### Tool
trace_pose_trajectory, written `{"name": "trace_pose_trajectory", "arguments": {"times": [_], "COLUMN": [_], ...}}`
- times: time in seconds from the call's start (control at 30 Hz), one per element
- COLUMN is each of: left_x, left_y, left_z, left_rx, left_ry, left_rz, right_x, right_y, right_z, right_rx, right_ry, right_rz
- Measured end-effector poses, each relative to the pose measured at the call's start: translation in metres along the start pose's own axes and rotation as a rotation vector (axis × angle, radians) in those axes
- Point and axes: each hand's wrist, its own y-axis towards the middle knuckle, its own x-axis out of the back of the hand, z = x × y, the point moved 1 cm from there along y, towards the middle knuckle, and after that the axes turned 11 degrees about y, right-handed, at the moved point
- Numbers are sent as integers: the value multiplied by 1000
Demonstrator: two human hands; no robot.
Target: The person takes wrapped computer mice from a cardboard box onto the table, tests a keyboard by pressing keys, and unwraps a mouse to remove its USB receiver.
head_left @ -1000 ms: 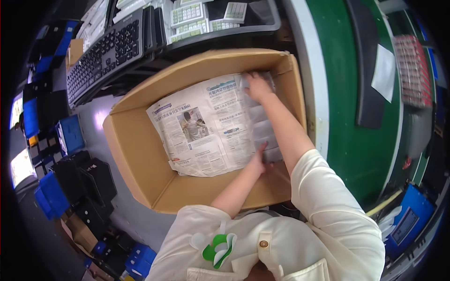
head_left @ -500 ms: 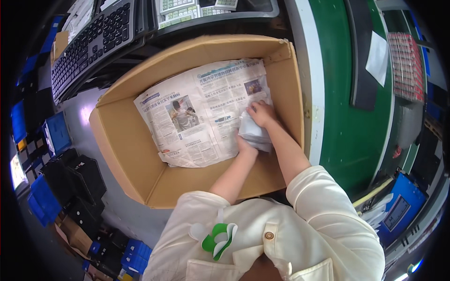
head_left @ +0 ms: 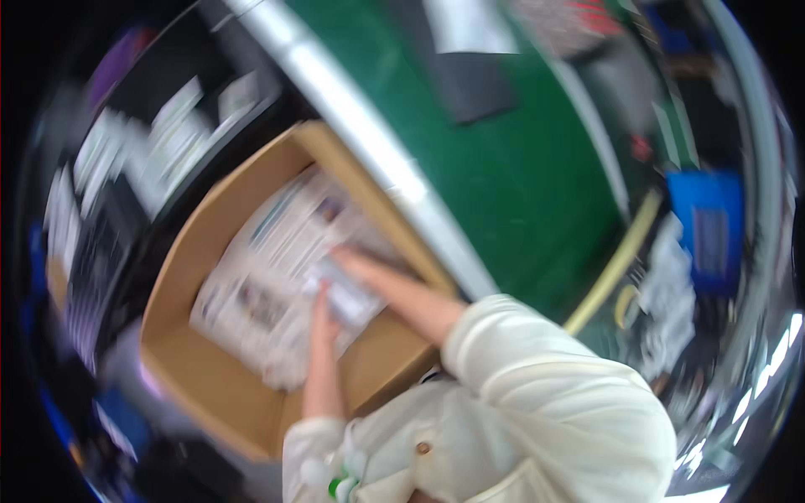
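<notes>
A whitish-grey wrapped packet (head_left: 350, 300) is between my two hands, inside an open cardboard box (head_left: 189, 260). My left hand (head_left: 327, 312) is closed against its left side. My right hand (head_left: 359, 265) grips its upper right side, the fingers bent over it. Printed newspaper (head_left: 260, 268) lies under the hands and covers much of the box's inside. Motion smears the picture, so finger details and the packet's contents cannot be made out.
A white rail (head_left: 369, 109) runs along the box's right side, with a green work surface (head_left: 520, 176) beyond it. A dark strip and white sheet (head_left: 471, 25) lie there. Blurred pale items (head_left: 180, 117) stand at upper left. At right are a blue container (head_left: 708, 222) and plastic bags (head_left: 667, 293).
The view has swung to the right, so the box now appears farther left and tilted. Both hands remain on the packet over the newspaper.
</notes>
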Motion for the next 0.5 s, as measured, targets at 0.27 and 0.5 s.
{"name": "trace_pose_trajectory", "arguments": {"times": [0.27, 0.5], "left_x": [-130, -353], "left_y": [-132, -150], "left_z": [-138, -105], "left_rx": [-293, -334], "left_ry": [400, 778], "left_rz": [38, 564], "right_x": [-5, 155], "right_y": [-134, -291], "right_z": [151, 182], "right_rx": [295, 784], "right_ry": [243, 409], "right_rz": [-6, -578]}}
